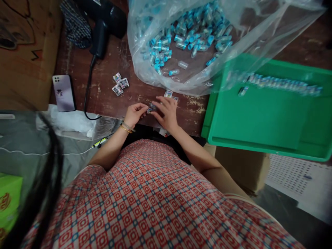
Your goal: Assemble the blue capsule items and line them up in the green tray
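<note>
My left hand [136, 114] is closed in a pinch at the left edge of a small printed label [151, 108], close to the table's front edge. My right hand [167, 113] is beside it, thumb and fingers apart around the label's right side; whether its fingertips touch the label is hard to see. More small printed pieces [168, 93] lie just beyond my right fingers, partly covered by them. To the left, a few similar printed labels [118, 90] rest on the brown table [103, 100].
A clear plastic bag [140, 72] holds many small blue-capped vials [181, 45]. On the right, a green tray [254, 121] contains a row of labelled vials [285, 84] and one apart. A heat gun [102, 34], its cord and a phone [64, 93] are at left.
</note>
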### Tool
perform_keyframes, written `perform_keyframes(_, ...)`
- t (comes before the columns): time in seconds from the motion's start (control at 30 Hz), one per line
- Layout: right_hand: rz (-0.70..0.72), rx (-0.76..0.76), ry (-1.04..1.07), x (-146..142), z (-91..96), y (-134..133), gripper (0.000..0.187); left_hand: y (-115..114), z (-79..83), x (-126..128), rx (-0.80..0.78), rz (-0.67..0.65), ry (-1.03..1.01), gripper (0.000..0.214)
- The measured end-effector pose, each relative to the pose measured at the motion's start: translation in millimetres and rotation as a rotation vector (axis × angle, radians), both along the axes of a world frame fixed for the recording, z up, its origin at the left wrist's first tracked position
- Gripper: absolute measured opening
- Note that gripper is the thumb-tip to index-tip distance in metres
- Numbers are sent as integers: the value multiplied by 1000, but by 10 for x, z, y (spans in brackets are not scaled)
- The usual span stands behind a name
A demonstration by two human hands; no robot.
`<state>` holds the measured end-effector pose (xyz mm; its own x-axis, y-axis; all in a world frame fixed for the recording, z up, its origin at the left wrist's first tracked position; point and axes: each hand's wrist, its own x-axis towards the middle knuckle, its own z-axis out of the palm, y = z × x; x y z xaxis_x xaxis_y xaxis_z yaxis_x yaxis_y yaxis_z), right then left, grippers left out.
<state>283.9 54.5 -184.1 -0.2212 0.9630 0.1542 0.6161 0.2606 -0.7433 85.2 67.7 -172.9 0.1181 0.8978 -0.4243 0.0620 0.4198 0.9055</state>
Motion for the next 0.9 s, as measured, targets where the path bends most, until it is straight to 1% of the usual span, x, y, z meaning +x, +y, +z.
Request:
perform_keyframes(0.07, -49, -120, 214, -13, 42, 18, 35, 21, 4, 47, 23, 73, -25, 44)
perform_keyframes(0.13, -62, -292, 419, -30, 54, 50, 38, 40, 7, 98, 25, 88, -67, 41)
perform_keyframes(0.2, -72, -416, 531, -39, 65, 86, 42, 53, 19, 147, 20, 87, -107, 40)
perform_keyframes(0.23, -82, -436, 549, -37, 79, 103, 43, 58, 28, 167, 15, 84, -120, 40)
perform_keyframes(0.33, -70, -381, 505, -1, 166, 161, 42, 74, 65, 198, -10, 59, -133, 42)
perform_keyframes(0.43, 21, -311, 399, 55, 277, 230, 39, 102, 94, 181, -15, 14, -127, 47)
perform_keyframes(0.53, 97, -275, 320, 89, 341, 298, 33, 141, 100, 148, 14, -24, -97, 48)
perform_keyframes(0.67, 105, -267, 359, 91, 315, 372, 24, 190, 104, 128, 153, -42, 4, 41)
perform_keyframes(0.8, 95, -325, 410, 66, 234, 422, 25, 219, 142, 137, 313, -92, 176, 29)
perform_keyframes(0.87, 80, -352, 443, 28, 205, 424, 26, 229, 153, 153, 351, -106, 207, 28)
perform_keyframes(0.9, 60, -353, 471, 0, 198, 416, 27, 234, 151, 164, 348, -101, 189, 28)
